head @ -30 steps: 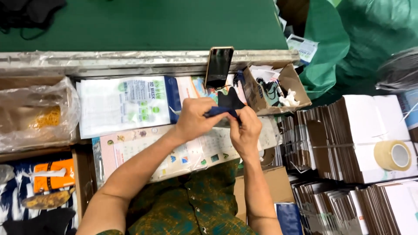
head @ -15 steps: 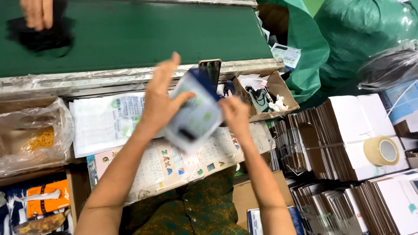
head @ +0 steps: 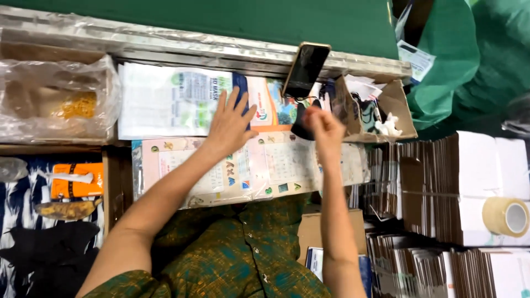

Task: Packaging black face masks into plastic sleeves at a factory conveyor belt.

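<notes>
- Fingers of the left hand (head: 229, 124) now lie spread flat on the printed packets (head: 176, 102) at the worktop's far edge.
- Half a second ago both hands held a packet up; it is laid down.
- Right hand (head: 324, 129) is closed, pinching a dark mask (head: 301, 124) beside the cardboard box (head: 381, 110).

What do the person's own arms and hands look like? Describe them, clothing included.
Both forearms are bare, with no sleeves in view. The left hand and right hand wear no gloves; no rings or watch can be made out. The garment below is dark green fabric with a teal pattern.
</notes>
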